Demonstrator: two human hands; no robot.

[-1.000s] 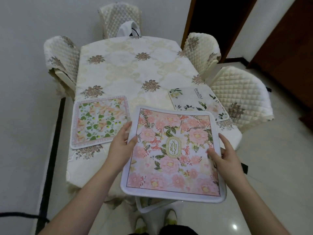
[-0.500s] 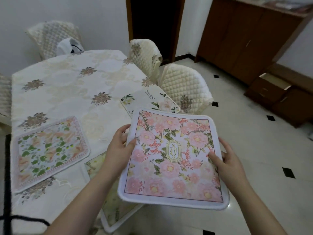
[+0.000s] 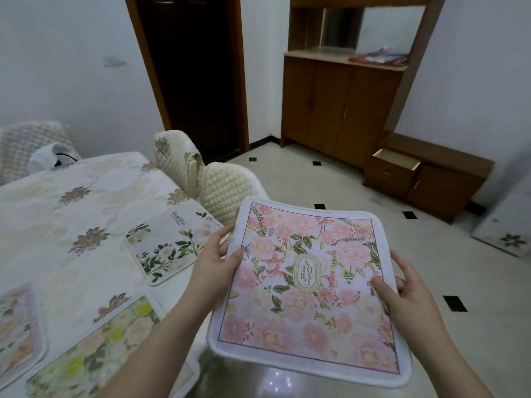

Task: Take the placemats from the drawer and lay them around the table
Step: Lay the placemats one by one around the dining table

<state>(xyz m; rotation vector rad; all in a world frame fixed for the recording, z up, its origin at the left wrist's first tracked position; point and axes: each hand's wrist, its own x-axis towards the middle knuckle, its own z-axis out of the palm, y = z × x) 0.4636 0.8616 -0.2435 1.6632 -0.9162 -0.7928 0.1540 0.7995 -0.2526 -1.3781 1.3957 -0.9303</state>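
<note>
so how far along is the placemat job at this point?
Partway. Three mats lie on the table: the white "Beautiful" placemat, the yellow floral placemat at the near edge and a pink-bordered placemat at the frame's left. The pink floral placemat is in hand, over the floor, left hand and right hand gripping its sides. Left: laying it. The drawer stands open; its contents can't be seen.

Home dining room, clothed table (image 3: 86,196), quilt-covered chairs (image 3: 227,188), wooden sideboard (image 3: 339,110), tiled floor (image 3: 431,254)

I read "Beautiful" on the white placemat (image 3: 169,248) on the table; pink placemat's (image 3: 307,285) oval emblem reads "GARDEN", upside down.
</note>
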